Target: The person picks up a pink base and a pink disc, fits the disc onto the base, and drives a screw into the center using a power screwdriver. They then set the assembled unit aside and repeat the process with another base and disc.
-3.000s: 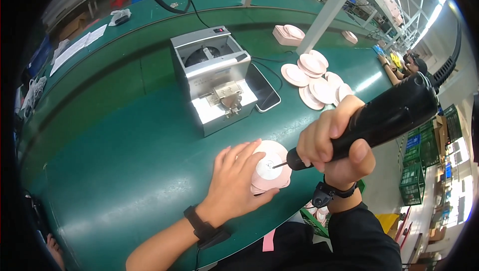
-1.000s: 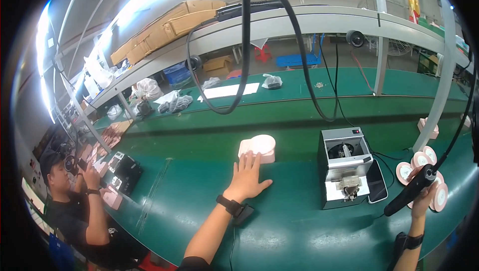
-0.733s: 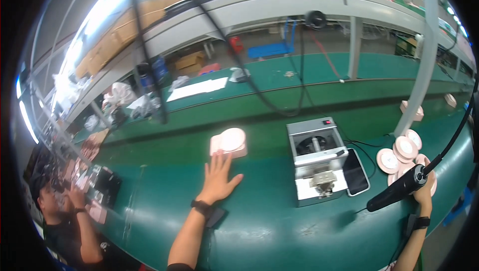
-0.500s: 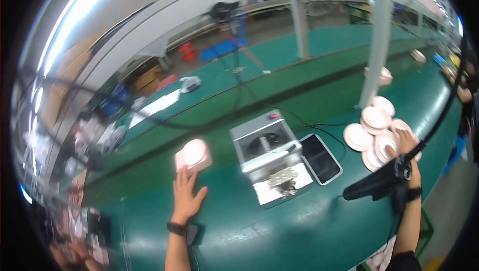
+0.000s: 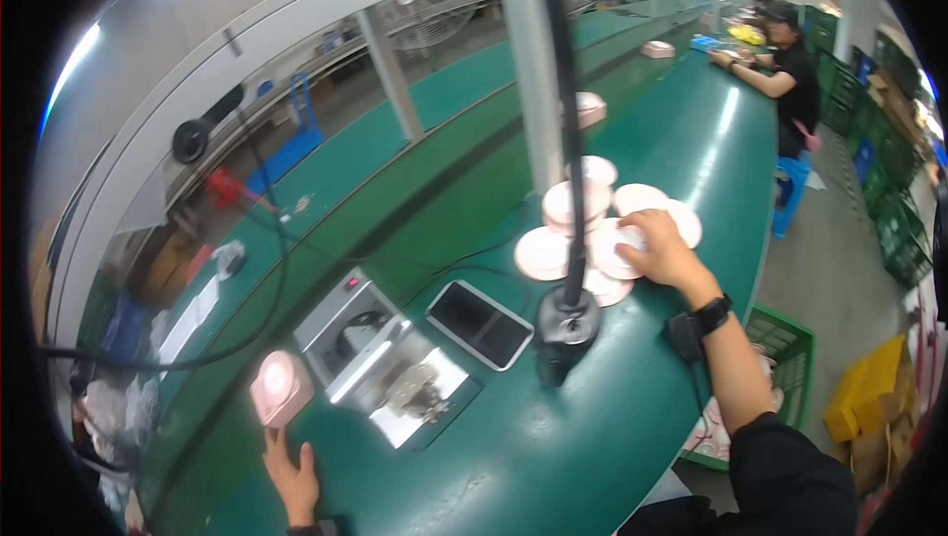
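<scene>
At three o'clock from centre in the head view, the right hand [image 5: 660, 248] bends its fingers and thumb partway over a pale pink disc [image 5: 612, 250]; whether it grips, I cannot tell. That disc lies in an overlapping cluster of smooth, round, matte pieces with whiter centres. Between seven and eight o'clock, the left hand [image 5: 292, 475] is loosely extended, thumb apart, fingertips at the near edge of a pink block [image 5: 280, 390] with rounded corners and a circular top; contact is unclear. Toward seven sits a boxy grey metal machine [image 5: 370, 353], at six a dark, white-rimmed rectangular tray [image 5: 481, 324]. Between four and five, a blurred black driver [image 5: 568, 334] hangs from its thick cord [image 5: 571, 141], apart from the right hand, over the glossy green tabletop [image 5: 553, 447].
</scene>
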A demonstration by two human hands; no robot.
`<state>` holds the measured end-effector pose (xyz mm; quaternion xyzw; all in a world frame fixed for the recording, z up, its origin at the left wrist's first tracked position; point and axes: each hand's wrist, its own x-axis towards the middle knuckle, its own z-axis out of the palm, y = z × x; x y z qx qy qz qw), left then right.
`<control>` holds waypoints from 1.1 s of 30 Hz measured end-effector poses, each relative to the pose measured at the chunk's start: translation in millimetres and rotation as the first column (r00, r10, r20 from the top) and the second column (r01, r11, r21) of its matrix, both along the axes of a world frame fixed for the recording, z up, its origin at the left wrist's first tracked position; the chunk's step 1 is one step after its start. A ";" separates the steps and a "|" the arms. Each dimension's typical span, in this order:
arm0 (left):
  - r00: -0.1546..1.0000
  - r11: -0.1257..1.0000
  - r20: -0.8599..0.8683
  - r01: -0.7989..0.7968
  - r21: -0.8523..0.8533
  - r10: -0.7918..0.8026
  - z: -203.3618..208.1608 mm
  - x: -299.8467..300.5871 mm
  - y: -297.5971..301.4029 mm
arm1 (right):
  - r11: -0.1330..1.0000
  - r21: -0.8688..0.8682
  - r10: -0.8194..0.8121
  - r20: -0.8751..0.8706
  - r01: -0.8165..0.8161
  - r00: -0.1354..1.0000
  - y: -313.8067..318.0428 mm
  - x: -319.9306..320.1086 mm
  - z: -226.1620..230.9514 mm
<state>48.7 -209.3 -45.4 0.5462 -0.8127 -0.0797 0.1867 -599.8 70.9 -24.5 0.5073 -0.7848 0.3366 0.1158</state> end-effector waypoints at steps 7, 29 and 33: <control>0.997 0.999 0.070 -0.005 -0.036 0.007 25.5 -11.0 10.9 | 0.999 0.028 -0.022 0.029 0.021 0.999 -6.9 4.7 -10.2; 0.977 0.970 0.211 0.053 -0.237 -0.002 37.4 -16.3 28.4 | 0.969 0.228 0.057 0.160 -0.093 0.985 -16.7 37.8 9.7; 0.988 0.973 0.152 0.021 -0.229 0.014 32.6 -16.6 26.1 | 0.983 0.145 0.081 0.193 -0.110 0.978 -18.1 35.9 11.0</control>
